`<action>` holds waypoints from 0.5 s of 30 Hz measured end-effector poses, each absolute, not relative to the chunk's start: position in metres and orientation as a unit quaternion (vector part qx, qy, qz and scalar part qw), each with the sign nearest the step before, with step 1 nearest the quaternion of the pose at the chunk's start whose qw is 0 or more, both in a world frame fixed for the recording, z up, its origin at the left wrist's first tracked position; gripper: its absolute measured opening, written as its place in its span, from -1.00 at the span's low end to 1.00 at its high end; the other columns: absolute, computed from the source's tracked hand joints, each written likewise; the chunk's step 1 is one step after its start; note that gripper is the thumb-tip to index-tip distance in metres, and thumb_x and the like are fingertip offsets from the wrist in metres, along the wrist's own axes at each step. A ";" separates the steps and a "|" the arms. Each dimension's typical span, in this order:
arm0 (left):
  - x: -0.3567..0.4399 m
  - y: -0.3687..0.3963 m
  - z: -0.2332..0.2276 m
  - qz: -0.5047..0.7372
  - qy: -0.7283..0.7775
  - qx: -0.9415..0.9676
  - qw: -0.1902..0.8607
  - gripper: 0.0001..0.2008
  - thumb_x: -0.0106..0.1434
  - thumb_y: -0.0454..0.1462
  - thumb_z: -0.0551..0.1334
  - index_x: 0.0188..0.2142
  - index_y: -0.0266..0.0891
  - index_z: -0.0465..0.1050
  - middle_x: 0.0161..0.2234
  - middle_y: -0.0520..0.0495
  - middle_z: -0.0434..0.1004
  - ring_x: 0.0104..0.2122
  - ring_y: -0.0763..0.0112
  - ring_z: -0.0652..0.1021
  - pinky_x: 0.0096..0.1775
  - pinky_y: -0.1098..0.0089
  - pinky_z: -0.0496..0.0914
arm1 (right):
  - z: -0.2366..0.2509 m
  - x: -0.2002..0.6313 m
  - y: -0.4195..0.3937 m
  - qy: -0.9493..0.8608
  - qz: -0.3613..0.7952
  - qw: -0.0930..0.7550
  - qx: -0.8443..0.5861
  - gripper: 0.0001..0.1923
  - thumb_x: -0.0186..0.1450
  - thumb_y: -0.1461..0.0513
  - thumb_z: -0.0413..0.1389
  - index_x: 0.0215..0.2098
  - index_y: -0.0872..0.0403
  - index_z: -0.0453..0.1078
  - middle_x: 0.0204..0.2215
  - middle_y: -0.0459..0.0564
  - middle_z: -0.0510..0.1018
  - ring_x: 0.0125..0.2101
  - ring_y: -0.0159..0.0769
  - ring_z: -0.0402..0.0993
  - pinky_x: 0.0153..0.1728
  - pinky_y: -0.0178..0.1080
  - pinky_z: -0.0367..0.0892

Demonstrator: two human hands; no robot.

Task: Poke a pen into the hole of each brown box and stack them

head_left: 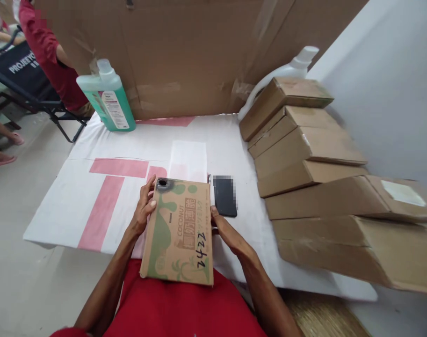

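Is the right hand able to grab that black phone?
Probably yes. The right hand rests on the cardboard box's edge, just below the black phone, with only bare table cover between them.

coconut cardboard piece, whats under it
The coconut cardboard piece, held by the left hand and right hand, overlies the white and pink table cover and the person's red shirt. Anything directly beneath it is hidden.
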State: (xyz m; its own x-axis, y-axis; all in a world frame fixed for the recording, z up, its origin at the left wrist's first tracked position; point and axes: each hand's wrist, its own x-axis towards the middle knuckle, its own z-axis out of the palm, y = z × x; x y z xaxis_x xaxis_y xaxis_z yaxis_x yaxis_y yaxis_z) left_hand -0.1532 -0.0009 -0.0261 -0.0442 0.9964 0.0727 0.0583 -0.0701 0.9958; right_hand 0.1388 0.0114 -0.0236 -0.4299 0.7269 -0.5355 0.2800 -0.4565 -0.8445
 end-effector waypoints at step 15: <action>-0.159 0.002 0.004 0.525 0.611 0.305 0.508 -0.43 0.13 0.05 0.42 0.06 -0.11 0.44 -0.07 -0.01 0.53 -0.13 0.22 0.58 -0.12 0.31 0.50 | 0.024 0.060 0.039 -0.660 0.343 0.342 -0.574 -0.47 0.46 0.14 0.10 0.36 0.05 0.34 0.22 0.27 0.52 0.25 0.00 0.44 0.22 -0.10 0.39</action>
State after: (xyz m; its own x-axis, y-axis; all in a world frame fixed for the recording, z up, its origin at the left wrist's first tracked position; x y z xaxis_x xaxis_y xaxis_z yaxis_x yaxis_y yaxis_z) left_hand -0.1590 0.0022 0.0041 -0.2985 0.9063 -0.2993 -0.1605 0.2614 0.9518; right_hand 0.0600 0.0385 0.0239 -0.1073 0.9926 0.0573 0.5234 0.1054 -0.8456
